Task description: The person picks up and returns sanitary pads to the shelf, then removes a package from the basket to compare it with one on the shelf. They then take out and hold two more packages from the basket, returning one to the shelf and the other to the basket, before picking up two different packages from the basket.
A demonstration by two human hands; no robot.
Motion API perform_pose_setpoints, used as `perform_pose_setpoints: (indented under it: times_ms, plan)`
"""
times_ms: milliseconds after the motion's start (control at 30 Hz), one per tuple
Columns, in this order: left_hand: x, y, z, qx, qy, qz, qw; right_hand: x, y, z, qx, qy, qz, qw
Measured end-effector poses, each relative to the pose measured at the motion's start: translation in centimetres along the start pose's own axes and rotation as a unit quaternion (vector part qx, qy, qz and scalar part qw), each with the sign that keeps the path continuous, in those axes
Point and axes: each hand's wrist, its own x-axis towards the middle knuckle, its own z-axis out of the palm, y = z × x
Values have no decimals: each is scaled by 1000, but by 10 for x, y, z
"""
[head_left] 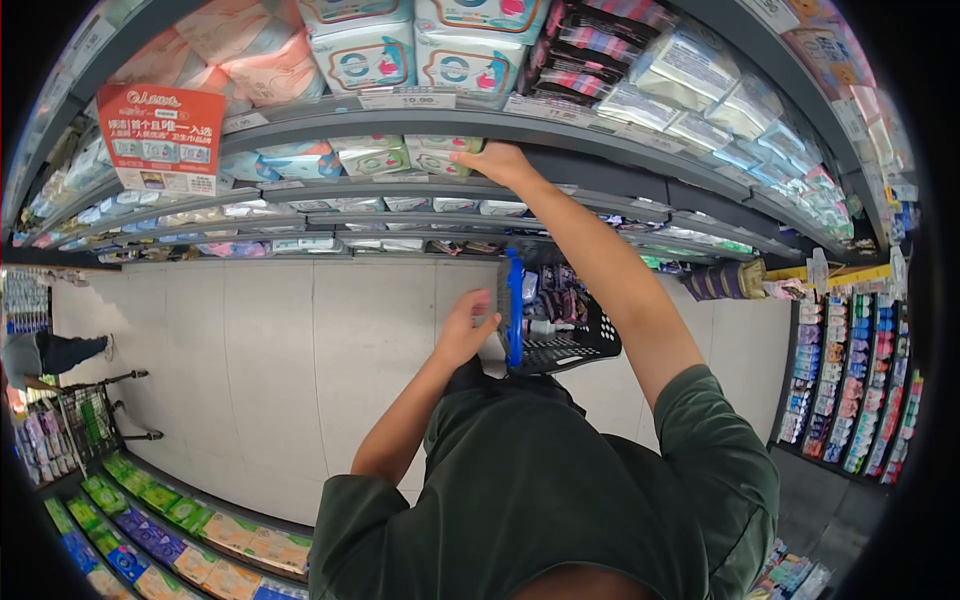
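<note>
Pale green soft-plastic pack (432, 158) is sitting at the front edge of a grey metal shelf (330, 187), at the person's reach height and just left of an empty dark stretch of that tier. The right hand (497, 163) is stretching up to it on a long, nearly straight arm, its fingers bending over the pack's near end and the thumb lying along the front. Whether they are clamping it or only resting there cannot be told. The left hand (462, 328) is hanging low in front of the green shirt, fingers curling loosely beside the blue handle of a black plastic mesh basket (565, 350). Whether they are gripping the handle cannot be told either.

Judging from this, the reach is going best if the hand is taking the soft pack by its whole end, not by a corner. It should be drawing it straight out, so that the neighbour is not being dragged along. The basket's open top should be waiting close below.

By count, two pale green packs are lying side by side at that spot, the second one (370, 158) to the left. One basket is showing, and one red and white paper sign (160, 135) is hanging from a shelf. At far left one other person (50, 352) is bending beside one wire cart (85, 420).
</note>
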Motion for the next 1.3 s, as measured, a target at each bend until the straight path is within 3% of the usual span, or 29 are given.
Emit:
perform_pose_setpoints:
  times_ms: [333, 433, 500, 533, 600, 667, 800, 867, 1000, 1067, 1100, 1300]
  plan:
    - [-2, -13, 0, -6, -29, -27, 999, -11, -6, 2, -43, -11, 27, 999]
    - [1, -16, 4, 9, -35, -31, 999, -32, -2, 1, -43, 86, -19, 995]
    - [3, -16, 7, 17, -47, -31, 998, -63, 0, -1, 88, 167, -58, 980]
    - [5, -15, 10, 21, -50, -31, 998, -86, -1, -5, 87, 171, -52, 980]
    - [8, -22, 16, 45, -52, -21, 997, -143, 2, -16, 230, 173, -81, 954]
    - [12, -29, 22, 70, -54, -12, 996, -197, 18, -31, 239, 132, -8, 962]
    - [33, -60, 39, 97, 0, 4, 995, -299, 121, -13, 267, 150, 175, 936]
    - [49, -73, 46, 115, 23, 15, 993, -353, 168, 4, 151, 161, 186, 957]
    - [75, -89, 70, 59, 64, -39, 995, -427, 189, 22, 204, 143, 277, 928]
    - [80, -67, 81, 5, 23, -172, 985, -449, 185, 24, 160, 111, 321, 927]
    - [78, -49, 90, -83, 50, -205, 974, -455, 183, 23, 150, 92, 338, 925]
    - [74, -55, 87, -47, 103, -185, 976, -480, 210, 28, 174, 48, 329, 927]
